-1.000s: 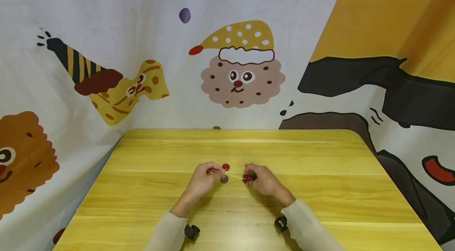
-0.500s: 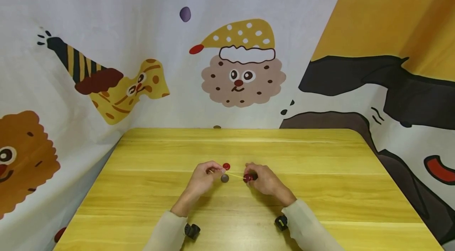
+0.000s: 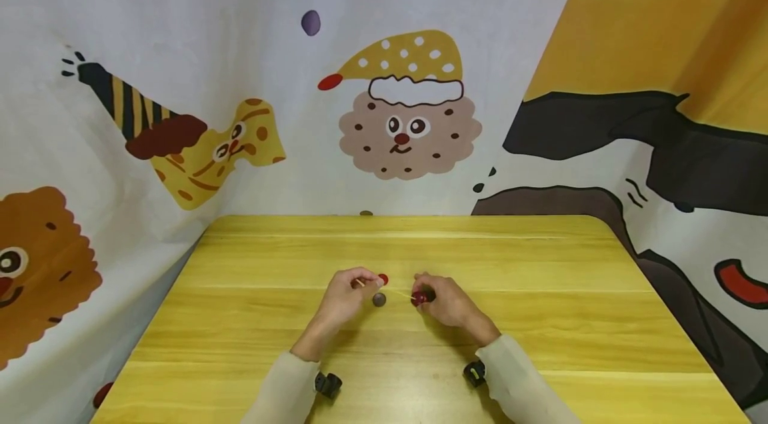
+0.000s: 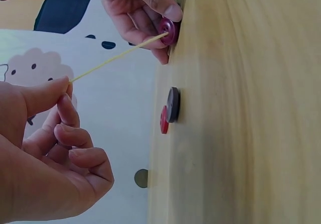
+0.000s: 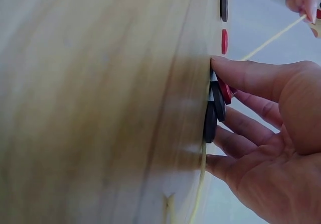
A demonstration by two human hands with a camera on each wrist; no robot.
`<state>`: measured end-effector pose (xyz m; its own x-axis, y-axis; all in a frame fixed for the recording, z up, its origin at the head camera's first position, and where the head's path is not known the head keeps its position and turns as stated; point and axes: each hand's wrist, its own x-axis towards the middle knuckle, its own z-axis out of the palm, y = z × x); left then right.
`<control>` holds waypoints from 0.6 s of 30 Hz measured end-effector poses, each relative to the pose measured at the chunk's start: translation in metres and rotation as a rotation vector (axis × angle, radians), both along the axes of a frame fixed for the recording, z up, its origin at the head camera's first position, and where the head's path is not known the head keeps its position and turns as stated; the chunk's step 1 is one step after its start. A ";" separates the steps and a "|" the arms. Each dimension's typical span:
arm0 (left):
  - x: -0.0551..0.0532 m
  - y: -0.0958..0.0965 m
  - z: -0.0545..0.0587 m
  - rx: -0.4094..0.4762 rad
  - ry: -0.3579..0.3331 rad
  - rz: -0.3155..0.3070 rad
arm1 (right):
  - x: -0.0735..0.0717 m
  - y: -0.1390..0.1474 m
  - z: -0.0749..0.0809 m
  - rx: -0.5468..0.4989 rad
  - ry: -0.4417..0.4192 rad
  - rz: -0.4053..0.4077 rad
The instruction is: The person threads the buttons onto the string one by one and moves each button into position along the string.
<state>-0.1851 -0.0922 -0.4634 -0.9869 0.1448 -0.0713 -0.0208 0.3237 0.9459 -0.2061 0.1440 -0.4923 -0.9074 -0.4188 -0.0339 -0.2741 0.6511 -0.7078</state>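
My left hand pinches the end of a thin yellow string between thumb and index finger, with the other fingers curled loosely. The string runs taut through a hole in a dark red button. That button is held upright by my right hand, its thumb and fingers around it just at the tabletop. Behind it in the right wrist view stand several black buttons, close together, with yellow string trailing from them. A grey-brown button and a bright red button lie on the table near my left fingertips.
Both hands work above the middle of a wooden table. A curtain with cartoon prints hangs behind its far edge. More of the yellow string trails along the tabletop beside my right hand.
My left fingertips have risen slightly with the string and now cover part of the bright red button. My right hand has stayed nearly still.
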 end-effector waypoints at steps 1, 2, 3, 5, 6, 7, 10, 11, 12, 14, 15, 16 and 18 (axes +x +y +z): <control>0.000 0.001 0.001 0.004 0.001 -0.002 | 0.000 0.000 0.000 -0.003 0.003 0.004; 0.000 0.002 0.002 0.008 0.001 -0.003 | 0.000 0.001 0.000 -0.002 0.008 0.007; 0.000 0.002 0.002 0.010 0.002 -0.002 | 0.000 0.001 0.001 -0.004 0.012 0.013; 0.000 0.003 0.002 0.010 0.004 0.007 | 0.000 0.000 0.000 -0.007 0.024 0.024; 0.000 0.003 0.002 0.011 0.003 0.011 | 0.000 0.000 0.000 -0.010 0.028 0.028; 0.000 0.004 0.001 0.013 0.003 0.015 | 0.000 0.000 0.000 -0.012 0.030 0.027; 0.000 0.004 -0.001 0.019 0.004 0.025 | 0.000 -0.001 0.000 -0.014 0.038 0.026; -0.001 0.004 -0.002 0.021 0.005 0.027 | 0.000 0.000 0.000 -0.013 0.038 0.024; -0.001 0.004 -0.002 0.024 0.004 0.028 | 0.000 0.000 0.000 -0.008 0.039 0.026; -0.001 0.004 -0.003 0.020 0.005 0.030 | 0.001 -0.001 0.001 0.005 0.047 0.029; -0.001 0.004 -0.003 0.020 0.004 0.031 | 0.001 -0.001 0.002 0.008 0.048 0.030; -0.001 0.004 -0.003 0.021 0.001 0.032 | 0.001 -0.002 0.003 0.008 0.046 0.032; -0.001 0.004 -0.004 0.020 -0.003 0.034 | 0.002 -0.004 0.005 -0.004 0.031 0.033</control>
<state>-0.1859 -0.0884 -0.4669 -0.9910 0.1131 -0.0712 -0.0337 0.3040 0.9521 -0.2039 0.1401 -0.4870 -0.8938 -0.4485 -0.0043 -0.3172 0.6388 -0.7009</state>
